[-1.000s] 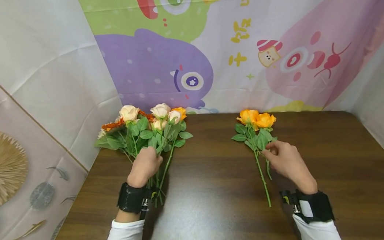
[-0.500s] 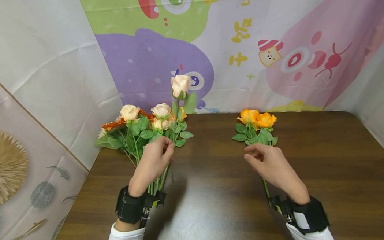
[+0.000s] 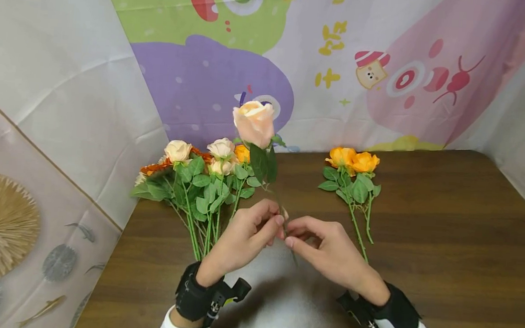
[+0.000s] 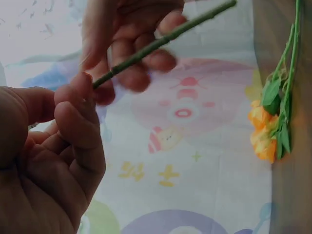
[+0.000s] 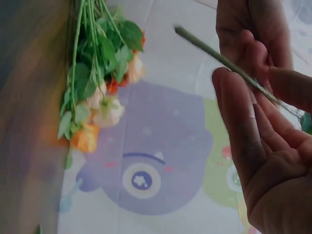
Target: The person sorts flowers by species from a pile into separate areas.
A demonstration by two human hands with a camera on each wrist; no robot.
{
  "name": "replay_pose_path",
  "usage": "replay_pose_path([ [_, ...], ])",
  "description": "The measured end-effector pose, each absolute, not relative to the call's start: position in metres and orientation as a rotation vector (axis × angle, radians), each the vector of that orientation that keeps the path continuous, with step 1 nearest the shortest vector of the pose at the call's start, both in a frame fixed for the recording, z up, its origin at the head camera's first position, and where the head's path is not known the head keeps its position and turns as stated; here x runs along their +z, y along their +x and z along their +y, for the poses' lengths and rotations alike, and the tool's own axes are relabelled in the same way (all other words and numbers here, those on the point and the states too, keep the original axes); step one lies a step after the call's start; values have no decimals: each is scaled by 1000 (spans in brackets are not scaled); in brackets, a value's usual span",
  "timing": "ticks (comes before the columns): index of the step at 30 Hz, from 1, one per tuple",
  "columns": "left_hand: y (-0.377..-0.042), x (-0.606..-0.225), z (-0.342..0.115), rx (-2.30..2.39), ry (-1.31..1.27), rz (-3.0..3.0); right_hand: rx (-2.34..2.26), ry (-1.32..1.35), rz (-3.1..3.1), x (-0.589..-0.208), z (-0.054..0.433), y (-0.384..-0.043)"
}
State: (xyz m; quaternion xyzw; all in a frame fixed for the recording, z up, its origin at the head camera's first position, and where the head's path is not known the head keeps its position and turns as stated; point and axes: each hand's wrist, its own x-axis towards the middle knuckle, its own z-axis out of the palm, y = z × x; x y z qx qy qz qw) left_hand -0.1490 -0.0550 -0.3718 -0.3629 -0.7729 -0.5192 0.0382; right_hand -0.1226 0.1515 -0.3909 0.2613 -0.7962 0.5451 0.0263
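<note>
A pale pink rose (image 3: 254, 124) stands upright over the table, in front of the backdrop. My left hand (image 3: 245, 238) pinches its green stem between thumb and fingers, below the leaves. Just lower on the stem, my right hand (image 3: 331, 248) holds it between thumb and forefinger. In the left wrist view the bare stem (image 4: 161, 43) slants up past both hands' fingertips, its cut end free. The right wrist view shows the stem (image 5: 209, 50) crossing between the right thumb and forefinger. The bloom is outside both wrist views.
A bunch of cream, orange and rust flowers (image 3: 222, 149) lies at the left of the brown wooden table (image 3: 443, 235). Two orange roses (image 3: 353, 160) lie right of centre, stems toward me. A cartoon-print cloth (image 3: 231, 82) hangs behind the table.
My left hand has lifted the pink rose out of the left bunch and carried it toward the middle. My right hand has left the orange roses and moved left to the stem.
</note>
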Motion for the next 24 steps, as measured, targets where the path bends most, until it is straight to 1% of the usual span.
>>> replay_pose_path([
  [7,-148,-376,-49,-1554,-1115,-2357,1737,799,-2361,-393,149,-121],
  [13,-151,-374,-52,-1437,-1050,-2391,1749,694,-2417,-395,152,-127],
  [18,-151,-371,-57,-1402,-994,-2398,1611,495,-2516,-405,161,-142],
  [24,-151,-370,-58,-1395,-993,-2398,1456,239,-2655,-422,185,-168],
])
